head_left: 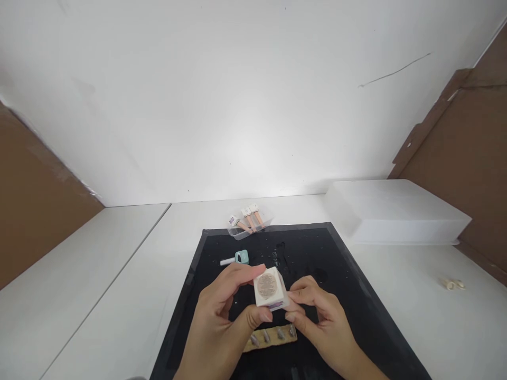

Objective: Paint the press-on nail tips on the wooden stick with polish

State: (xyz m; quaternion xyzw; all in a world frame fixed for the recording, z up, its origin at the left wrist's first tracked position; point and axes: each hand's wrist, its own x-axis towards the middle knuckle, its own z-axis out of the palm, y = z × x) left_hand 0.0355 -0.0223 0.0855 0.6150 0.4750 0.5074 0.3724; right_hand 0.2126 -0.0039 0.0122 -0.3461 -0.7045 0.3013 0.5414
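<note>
My left hand (224,316) grips a square white nail polish bottle (271,287) between thumb and fingers. Its base, with a round brownish label, is turned toward me. On the bottle's right, the pinched fingers of my right hand (317,311) close around its pale pink cap (293,304). Below the bottle lies a tan strip (273,336) bearing several small greyish nail-like pieces, partly covered by my left hand. Just beyond my left fingers, a teal nail polish bottle (242,257) with a white cap rests on its side.
A black mat (312,248) covers the middle of the white table (130,285). At its far edge stands a clear tray (237,236) holding three white bottles with pink caps (248,217). A white box (404,211) sits at the back right. Small cream rings (451,284) lie farther right.
</note>
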